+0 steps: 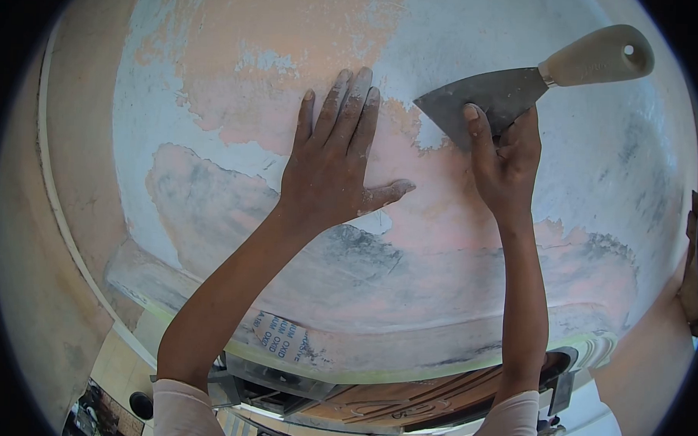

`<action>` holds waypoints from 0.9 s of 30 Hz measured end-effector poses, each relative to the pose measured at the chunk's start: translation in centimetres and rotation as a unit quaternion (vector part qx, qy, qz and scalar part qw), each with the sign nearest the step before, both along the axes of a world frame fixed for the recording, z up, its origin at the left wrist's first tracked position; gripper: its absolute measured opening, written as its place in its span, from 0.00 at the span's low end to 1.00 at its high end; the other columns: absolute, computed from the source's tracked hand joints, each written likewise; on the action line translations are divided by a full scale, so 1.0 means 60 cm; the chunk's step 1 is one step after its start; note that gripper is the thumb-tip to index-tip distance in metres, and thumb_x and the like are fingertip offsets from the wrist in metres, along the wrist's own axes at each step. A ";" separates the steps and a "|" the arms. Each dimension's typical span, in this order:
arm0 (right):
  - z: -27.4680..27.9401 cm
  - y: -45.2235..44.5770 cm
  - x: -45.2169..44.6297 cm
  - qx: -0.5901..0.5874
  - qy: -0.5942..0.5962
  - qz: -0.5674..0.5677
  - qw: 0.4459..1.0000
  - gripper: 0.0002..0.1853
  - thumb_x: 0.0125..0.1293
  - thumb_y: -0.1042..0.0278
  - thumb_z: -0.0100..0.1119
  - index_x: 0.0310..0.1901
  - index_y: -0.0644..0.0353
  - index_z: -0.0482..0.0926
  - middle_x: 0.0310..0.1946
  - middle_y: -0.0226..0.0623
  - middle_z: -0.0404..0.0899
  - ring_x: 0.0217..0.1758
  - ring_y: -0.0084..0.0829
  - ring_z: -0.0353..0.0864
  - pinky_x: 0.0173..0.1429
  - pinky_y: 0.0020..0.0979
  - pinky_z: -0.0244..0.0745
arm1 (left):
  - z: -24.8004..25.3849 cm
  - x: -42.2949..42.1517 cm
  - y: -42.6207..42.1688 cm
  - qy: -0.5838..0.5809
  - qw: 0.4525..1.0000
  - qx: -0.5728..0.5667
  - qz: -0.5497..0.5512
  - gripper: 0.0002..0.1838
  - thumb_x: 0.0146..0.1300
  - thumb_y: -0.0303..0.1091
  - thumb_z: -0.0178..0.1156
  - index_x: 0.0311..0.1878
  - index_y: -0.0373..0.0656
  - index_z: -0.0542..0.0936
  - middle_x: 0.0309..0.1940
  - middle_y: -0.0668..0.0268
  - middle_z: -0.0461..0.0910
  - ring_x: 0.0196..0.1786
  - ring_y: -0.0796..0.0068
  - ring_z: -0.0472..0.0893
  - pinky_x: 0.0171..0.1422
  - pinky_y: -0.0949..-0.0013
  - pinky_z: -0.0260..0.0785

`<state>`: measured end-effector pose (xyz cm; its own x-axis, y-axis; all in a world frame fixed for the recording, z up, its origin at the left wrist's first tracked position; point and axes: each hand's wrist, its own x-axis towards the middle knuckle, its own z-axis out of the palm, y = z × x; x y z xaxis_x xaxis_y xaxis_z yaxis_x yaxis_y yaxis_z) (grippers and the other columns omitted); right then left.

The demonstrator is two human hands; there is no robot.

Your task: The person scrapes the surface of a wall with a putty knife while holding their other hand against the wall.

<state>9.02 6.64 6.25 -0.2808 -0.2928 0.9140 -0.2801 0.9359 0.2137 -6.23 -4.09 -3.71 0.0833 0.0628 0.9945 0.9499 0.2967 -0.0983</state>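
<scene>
My left hand [330,144] lies flat on a large curved panel [434,198], fingers stretched out and thumb apart, with pale dust on the skin. The panel is patched with pink, pale blue, peach and grey layers with ragged edges. In my right hand [509,158] is a putty knife [495,96], gripped by its metal blade between thumb and fingers. Its beige handle points up to the right, and the blade's corner points left, close to the panel. Whether the blade touches the surface I cannot tell.
A piece of sandpaper [279,337] with blue lettering on its back sits at the panel's lower edge, below my left forearm. Pale green tape [405,374] runs along that edge. Brown panelling [404,397] shows beneath it. A dark shape [695,265] stands at the far right.
</scene>
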 end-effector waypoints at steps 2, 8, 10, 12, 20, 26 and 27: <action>0.000 -0.001 0.000 0.002 0.000 0.002 1.000 0.17 0.66 0.72 0.59 0.53 0.67 0.69 0.28 0.39 0.82 0.21 0.21 0.73 0.25 0.22 0.66 | 0.000 0.001 0.001 0.000 1.000 0.000 0.001 0.53 0.55 0.73 0.53 0.66 0.29 0.65 0.70 0.46 0.60 0.74 0.51 0.56 0.75 0.40 0.41; -0.002 -0.001 -0.002 0.006 -0.003 0.004 1.000 0.17 0.66 0.73 0.59 0.53 0.67 0.68 0.28 0.39 0.82 0.20 0.21 0.72 0.25 0.22 0.65 | 0.001 -0.001 0.001 0.001 1.000 -0.001 0.005 0.54 0.54 0.74 0.53 0.66 0.29 0.65 0.69 0.45 0.60 0.74 0.51 0.56 0.76 0.40 0.41; -0.005 -0.006 0.002 0.005 -0.042 0.001 0.999 0.16 0.66 0.73 0.59 0.53 0.67 0.68 0.28 0.38 0.82 0.20 0.21 0.73 0.25 0.22 0.65 | -0.001 -0.001 0.001 -0.001 1.000 -0.003 0.007 0.54 0.54 0.74 0.53 0.66 0.28 0.65 0.69 0.45 0.60 0.74 0.50 0.56 0.75 0.40 0.41; -0.001 0.002 -0.005 -0.002 0.015 0.012 1.000 0.17 0.66 0.74 0.59 0.54 0.67 0.68 0.28 0.38 0.82 0.20 0.20 0.72 0.25 0.22 0.65 | -0.001 0.000 0.001 0.002 1.000 -0.003 0.010 0.54 0.54 0.74 0.53 0.66 0.28 0.65 0.69 0.45 0.60 0.75 0.50 0.56 0.75 0.40 0.41; -0.003 -0.008 0.001 -0.012 0.004 0.002 1.000 0.17 0.65 0.75 0.59 0.53 0.66 0.68 0.27 0.41 0.81 0.19 0.22 0.72 0.24 0.23 0.65 | 0.001 0.001 -0.001 0.002 1.000 -0.011 0.008 0.54 0.55 0.73 0.53 0.65 0.27 0.65 0.70 0.43 0.58 0.75 0.48 0.54 0.76 0.40 0.39; -0.001 -0.015 0.007 -0.012 -0.016 -0.022 1.000 0.16 0.65 0.76 0.58 0.53 0.65 0.69 0.28 0.42 0.82 0.19 0.23 0.73 0.25 0.23 0.65 | 0.001 0.000 -0.003 0.008 1.000 -0.018 -0.007 0.57 0.51 0.69 0.61 0.67 0.25 0.59 0.69 0.39 0.58 0.74 0.42 0.54 0.74 0.37 0.39; -0.002 -0.015 0.005 -0.022 -0.007 -0.013 1.000 0.15 0.65 0.76 0.58 0.52 0.65 0.69 0.28 0.42 0.82 0.18 0.23 0.73 0.24 0.23 0.65 | 0.000 0.001 -0.003 0.007 1.000 -0.020 -0.007 0.57 0.51 0.69 0.61 0.67 0.25 0.59 0.69 0.39 0.58 0.74 0.42 0.53 0.74 0.37 0.39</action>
<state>9.30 5.71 6.10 -0.3010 -0.2440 0.9219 -0.2582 0.9515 0.1675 -6.17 -4.28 -3.70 0.0985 0.1012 0.9900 0.9524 0.2787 -0.1233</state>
